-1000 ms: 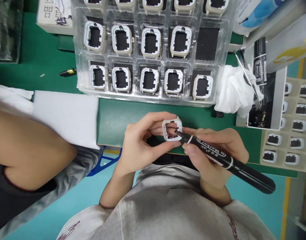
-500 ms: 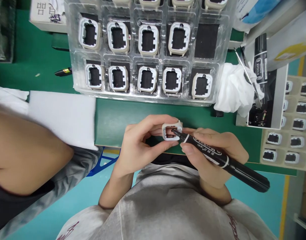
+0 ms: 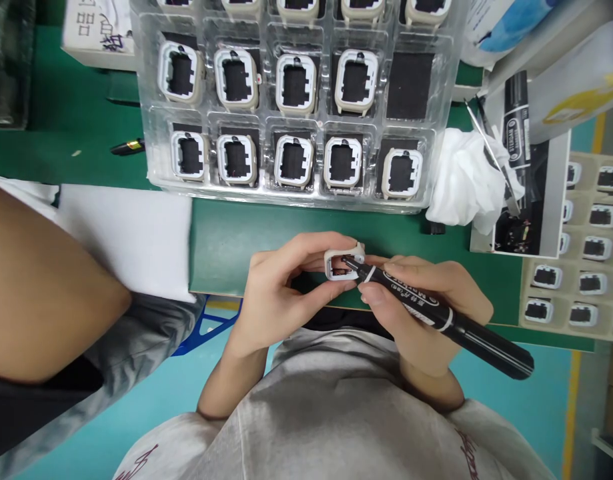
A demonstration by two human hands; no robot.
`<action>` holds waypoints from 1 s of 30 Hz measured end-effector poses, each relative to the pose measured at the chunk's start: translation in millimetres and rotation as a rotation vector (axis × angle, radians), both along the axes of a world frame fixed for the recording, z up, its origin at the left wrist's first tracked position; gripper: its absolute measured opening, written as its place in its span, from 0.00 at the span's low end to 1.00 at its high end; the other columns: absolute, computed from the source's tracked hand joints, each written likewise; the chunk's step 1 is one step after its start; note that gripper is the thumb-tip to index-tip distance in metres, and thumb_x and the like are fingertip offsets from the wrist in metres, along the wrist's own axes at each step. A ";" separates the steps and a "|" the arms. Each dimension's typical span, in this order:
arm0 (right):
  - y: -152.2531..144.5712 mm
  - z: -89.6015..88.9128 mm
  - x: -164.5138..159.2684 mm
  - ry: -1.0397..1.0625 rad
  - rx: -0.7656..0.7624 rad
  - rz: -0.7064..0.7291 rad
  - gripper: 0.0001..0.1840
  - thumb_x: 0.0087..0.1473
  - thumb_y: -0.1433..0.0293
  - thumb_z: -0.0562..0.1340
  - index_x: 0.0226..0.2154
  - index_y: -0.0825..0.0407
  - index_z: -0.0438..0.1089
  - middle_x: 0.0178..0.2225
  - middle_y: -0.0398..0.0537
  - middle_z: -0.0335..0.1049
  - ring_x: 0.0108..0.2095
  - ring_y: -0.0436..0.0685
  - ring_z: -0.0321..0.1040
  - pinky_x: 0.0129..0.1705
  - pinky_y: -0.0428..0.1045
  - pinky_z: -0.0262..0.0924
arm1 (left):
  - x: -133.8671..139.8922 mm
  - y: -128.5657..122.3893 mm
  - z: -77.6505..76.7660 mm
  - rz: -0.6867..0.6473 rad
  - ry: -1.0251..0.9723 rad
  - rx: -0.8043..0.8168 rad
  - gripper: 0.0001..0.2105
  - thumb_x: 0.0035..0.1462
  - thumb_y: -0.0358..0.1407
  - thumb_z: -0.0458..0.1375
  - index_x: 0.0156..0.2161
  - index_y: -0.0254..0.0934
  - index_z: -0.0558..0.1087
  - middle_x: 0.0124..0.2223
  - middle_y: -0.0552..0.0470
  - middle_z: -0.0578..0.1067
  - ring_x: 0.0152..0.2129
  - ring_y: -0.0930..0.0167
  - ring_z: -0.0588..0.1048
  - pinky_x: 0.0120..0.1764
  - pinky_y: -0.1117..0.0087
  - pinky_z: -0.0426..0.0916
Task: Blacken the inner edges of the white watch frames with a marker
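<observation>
Two grips: left hand (image 3: 281, 287) on square white plastic frame (image 3: 328, 267); right hand (image 3: 453, 293) on black cylindrical marker (image 3: 411, 297);
Marker: likely inking; next needs steadiness

Bench (image 3: 221, 247): cell tray (image 3: 286, 195) lay toward the back, frames (image 3: 281, 83) seated in its cells. Before it, on the wearer's side, the left hand (image 3: 276, 293) held one frame (image 3: 329, 267); marker (image 3: 439, 316) in the right hand (image 3: 419, 340), its tip at that frame's opening. Right of the cell tray lay a cloth (image 3: 461, 180), then a box (image 3: 561, 193) with a second marker (image 3: 517, 123) partly in it; farther right, another tray (image 3: 569, 293). Left: pen (image 3: 127, 147) beside the cell tray, sheet (image 3: 131, 233) in front, a co-worker's arm (image 3: 51, 287) at its left.
</observation>
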State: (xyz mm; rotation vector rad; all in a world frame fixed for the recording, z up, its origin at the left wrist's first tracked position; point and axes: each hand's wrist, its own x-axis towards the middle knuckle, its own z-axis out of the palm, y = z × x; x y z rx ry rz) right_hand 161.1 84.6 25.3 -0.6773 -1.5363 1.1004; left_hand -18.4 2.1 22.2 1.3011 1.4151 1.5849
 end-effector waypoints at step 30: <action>1.1 3.1 -4.1 -0.010 -0.021 -0.032 0.09 0.65 0.73 0.82 0.44 0.44 0.88 0.38 0.42 0.93 0.28 0.58 0.89 0.32 0.52 0.89 | 2.3 -3.3 -2.7 0.039 0.085 0.005 0.20 0.73 0.32 0.81 0.65 0.47 0.88 0.56 0.51 0.95 0.46 0.64 0.97 0.55 0.70 0.93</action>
